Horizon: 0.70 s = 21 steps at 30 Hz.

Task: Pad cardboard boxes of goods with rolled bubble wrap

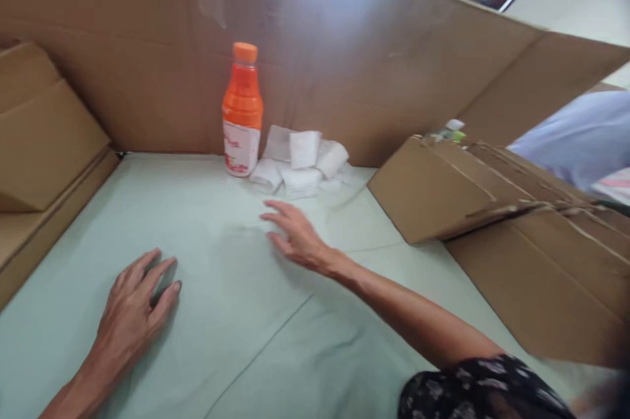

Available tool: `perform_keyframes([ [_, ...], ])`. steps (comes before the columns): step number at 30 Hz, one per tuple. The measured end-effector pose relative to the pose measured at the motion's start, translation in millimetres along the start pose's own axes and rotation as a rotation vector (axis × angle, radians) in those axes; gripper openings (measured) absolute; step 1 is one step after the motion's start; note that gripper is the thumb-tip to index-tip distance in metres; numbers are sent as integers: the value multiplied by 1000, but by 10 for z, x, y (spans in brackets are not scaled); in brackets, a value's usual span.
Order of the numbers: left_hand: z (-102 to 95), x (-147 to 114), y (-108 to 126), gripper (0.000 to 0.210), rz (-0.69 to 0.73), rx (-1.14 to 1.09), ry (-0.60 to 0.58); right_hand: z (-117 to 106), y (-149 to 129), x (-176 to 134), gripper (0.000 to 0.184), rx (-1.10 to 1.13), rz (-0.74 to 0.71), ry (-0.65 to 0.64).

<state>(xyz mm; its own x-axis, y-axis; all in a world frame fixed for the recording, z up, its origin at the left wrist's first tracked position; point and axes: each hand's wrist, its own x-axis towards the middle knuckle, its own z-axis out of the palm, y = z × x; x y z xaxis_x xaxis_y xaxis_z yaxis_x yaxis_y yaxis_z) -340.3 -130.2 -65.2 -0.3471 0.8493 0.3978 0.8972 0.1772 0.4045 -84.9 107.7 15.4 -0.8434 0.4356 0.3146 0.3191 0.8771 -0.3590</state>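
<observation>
My left hand (135,301) rests low on the pale green cloth (211,314) at the left, fingers apart and nothing in it. Farther out, my right hand (295,235) reaches across the middle with its fingers spread, also holding nothing. Just beyond its fingertips lies a pile of white folded or rolled cloth or paper pieces (301,181); a small gap separates them. Left of the pile an orange bottle (242,107) stands upright, with an orange cap and a white label. Neither hand touches it.
A tall cardboard wall (147,77) runs along the back. Cardboard flaps (49,130) stand at the left, and cardboard boxes (457,189) at the right. Behind the right boxes shows a clear bottle top (453,127). Light blue fabric (581,136) lies at the far right.
</observation>
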Motion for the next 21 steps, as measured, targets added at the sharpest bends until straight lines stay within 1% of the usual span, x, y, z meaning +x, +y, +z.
perform_keyframes([
  [2,78,-129,143,41,53,9,26,-661,341,-319,38,-281,142,115],
  [4,114,-227,312,39,81,31,36,-1312,642,-595,45,-578,299,215],
  [5,127,-270,411,38,97,36,34,-1604,778,-712,52,-702,394,247],
  [6,142,-310,519,37,115,34,29,-1859,903,-813,55,-798,520,237],
  [7,161,-347,633,36,132,27,23,-2073,1020,-898,52,-853,654,198],
  [8,184,-379,748,35,150,13,16,-2244,1124,-967,45,-868,768,143],
  [9,208,-407,860,35,163,-3,8,-2371,1213,-1020,33,-853,859,88],
  [10,231,-428,965,34,171,-22,-4,-2458,1283,-1059,21,-819,915,45],
  [11,250,-442,1059,33,170,-42,-18,-2510,1331,-1088,13,-780,935,18],
  [12,262,-451,1140,33,157,-64,-33,-2532,1352,-1110,13,-746,929,10],
  [14,255,-449,1264,33,90,-121,-66,-2508,1307,-1149,19,-697,857,5],
  [16,213,-427,1347,35,-4,-194,-101,-2417,1142,-1202,19,-663,765,1],
  [18,153,-388,1412,40,-77,-263,-114,-2281,871,-1273,15,-628,637,2],
  [19,124,-364,1443,44,-102,-290,-110,-2206,704,-1308,15,-598,537,7],
  [21,77,-313,1509,57,-147,-332,-95,-2067,341,-1370,18,-491,271,15],
])
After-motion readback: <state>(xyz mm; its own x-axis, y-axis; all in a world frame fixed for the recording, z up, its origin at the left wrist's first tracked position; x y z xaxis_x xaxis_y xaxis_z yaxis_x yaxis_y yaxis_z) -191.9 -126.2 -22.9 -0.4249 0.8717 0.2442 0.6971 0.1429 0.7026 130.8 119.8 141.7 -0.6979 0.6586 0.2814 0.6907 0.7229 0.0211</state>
